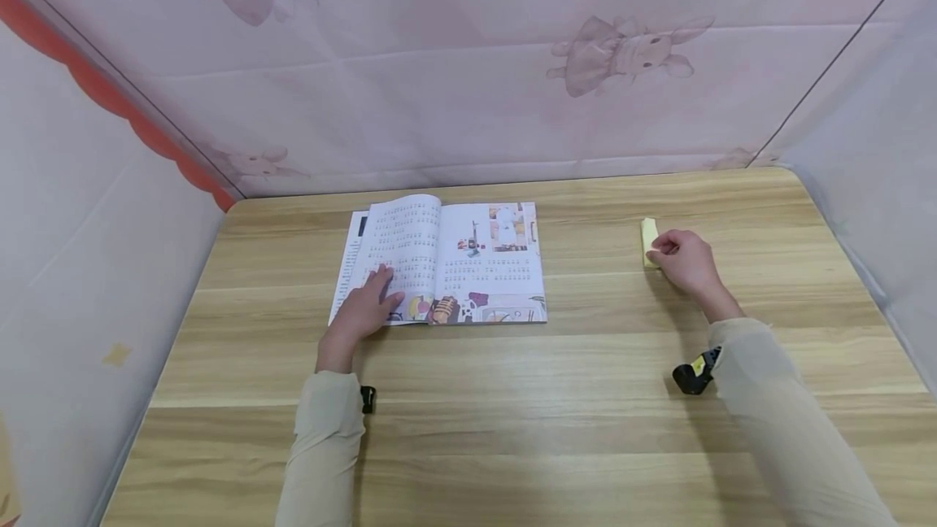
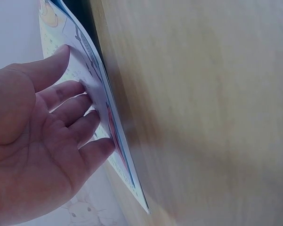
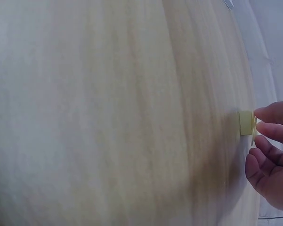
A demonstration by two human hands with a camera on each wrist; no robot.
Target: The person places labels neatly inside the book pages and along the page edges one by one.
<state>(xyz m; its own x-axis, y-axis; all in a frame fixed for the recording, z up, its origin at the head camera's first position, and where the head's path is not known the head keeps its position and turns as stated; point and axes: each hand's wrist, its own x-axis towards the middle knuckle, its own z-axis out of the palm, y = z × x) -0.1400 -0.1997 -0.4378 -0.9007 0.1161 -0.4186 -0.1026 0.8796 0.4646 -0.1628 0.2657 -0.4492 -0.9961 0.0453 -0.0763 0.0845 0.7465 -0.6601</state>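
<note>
An open picture book [image 1: 490, 276] lies on the wooden table, its left page bulging upward. My left hand [image 1: 363, 309] rests on the lower part of that left page. In the left wrist view the fingers of the left hand [image 2: 42, 136] are loosely bent, their tips against the paper. Off to the right is a small pad of yellow sticky notes [image 1: 649, 233]. The thumb and forefinger of my right hand [image 1: 690, 265] pinch a yellow sticky note at the pad's near end. In the right wrist view the pad [image 3: 245, 123] sits just beside those fingertips.
The wooden table [image 1: 512, 421] has rounded far corners and meets a pink curtain [image 1: 454, 104] printed with rabbits. Pale fabric walls stand at the left and right. A black and yellow device [image 1: 695, 372] is at the right wrist.
</note>
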